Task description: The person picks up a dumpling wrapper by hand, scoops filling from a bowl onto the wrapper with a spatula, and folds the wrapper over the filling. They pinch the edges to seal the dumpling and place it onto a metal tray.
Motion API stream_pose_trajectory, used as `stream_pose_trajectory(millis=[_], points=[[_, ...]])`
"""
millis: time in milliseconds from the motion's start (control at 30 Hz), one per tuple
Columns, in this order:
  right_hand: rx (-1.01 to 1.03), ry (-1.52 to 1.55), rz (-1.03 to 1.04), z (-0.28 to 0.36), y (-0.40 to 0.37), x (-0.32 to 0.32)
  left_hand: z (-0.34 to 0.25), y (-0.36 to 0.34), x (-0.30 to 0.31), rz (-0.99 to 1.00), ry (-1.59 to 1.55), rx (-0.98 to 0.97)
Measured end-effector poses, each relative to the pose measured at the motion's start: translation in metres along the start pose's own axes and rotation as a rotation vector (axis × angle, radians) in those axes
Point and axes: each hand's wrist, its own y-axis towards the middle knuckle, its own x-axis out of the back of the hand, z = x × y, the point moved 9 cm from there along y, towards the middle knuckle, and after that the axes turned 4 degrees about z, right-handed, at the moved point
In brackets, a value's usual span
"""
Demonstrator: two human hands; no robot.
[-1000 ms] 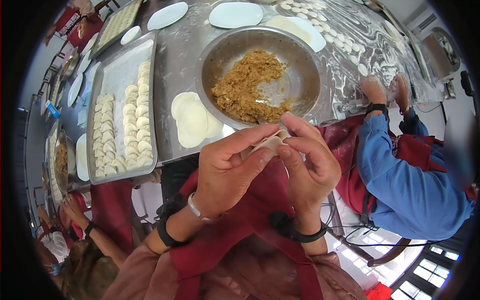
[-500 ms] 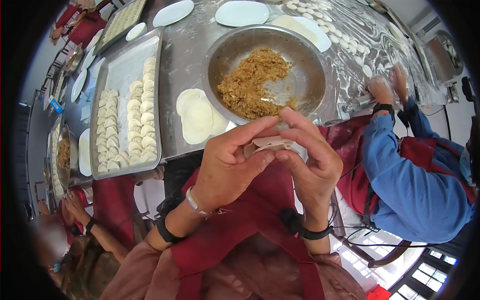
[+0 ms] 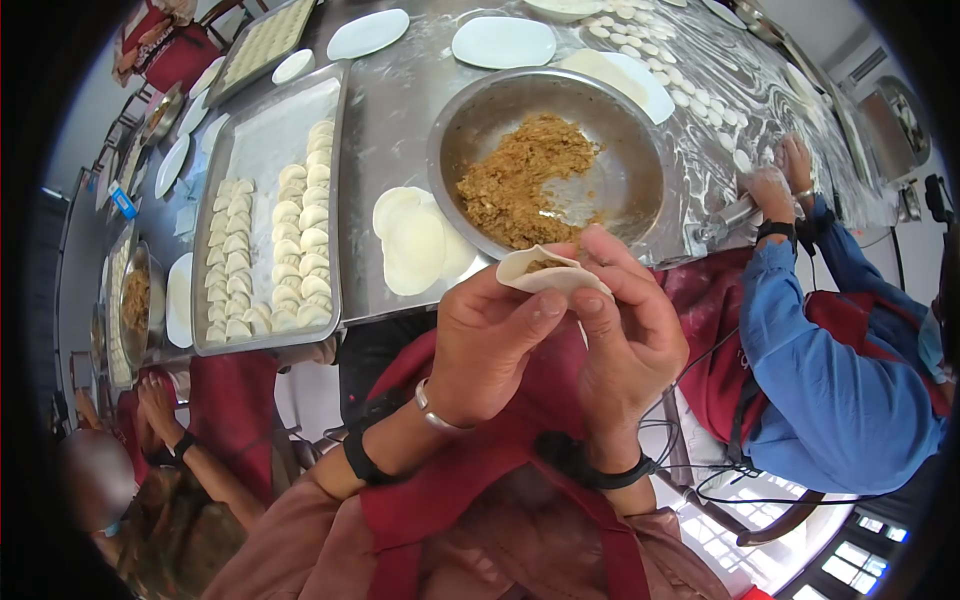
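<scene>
Between my two hands is a half-folded dumpling (image 3: 560,279), a pale round wrapper with brown filling showing in its opening. My left hand (image 3: 500,335) holds its left side, the thumb pressed along the near face. On the other side, my right hand (image 3: 635,325) pinches the right edge between thumb and fingers. Just beyond my hands sits a steel bowl (image 3: 640,170) with brown minced filling (image 3: 525,180) in it. Flat dumpling wrappers (image 3: 412,245) lie overlapped on the table to the left of the bowl.
A metal tray (image 3: 285,95) at left carries rows of folded dumplings (image 3: 300,240). White plates (image 3: 503,42) stand behind the bowl. At right, a co-worker's floury hands (image 3: 770,190) hold a rolling pin (image 3: 728,218) near small dough pieces (image 3: 690,90). Another person (image 3: 165,420) sits at left.
The dumpling has tipped so that its opening and filling now show. My fingers have shifted along its edge. The whole view has moved slightly, carrying the table rightward and down.
</scene>
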Motion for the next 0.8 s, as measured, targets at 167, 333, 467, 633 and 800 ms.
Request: stream_pose_trajectory(millis=[167,333,467,633,800], points=[[0.129,-0.162,0.031,0.013,0.004,-0.001,-0.015,-0.002,-0.009,-0.011,0.148,-0.078],[0.187,-0.225,0.104,0.018,0.005,-0.004,-0.02,-0.004,-0.007,0.044,0.271,-0.058],[0.236,-0.351,0.172,0.02,0.004,-0.007,-0.017,-0.004,-0.003,0.102,0.306,0.006],[0.112,-0.302,0.18,0.015,0.006,-0.009,-0.017,-0.005,-0.003,0.079,0.224,0.072],[0.012,-0.155,0.201,0.006,0.009,-0.012,-0.013,-0.008,-0.006,0.108,0.222,0.135]])
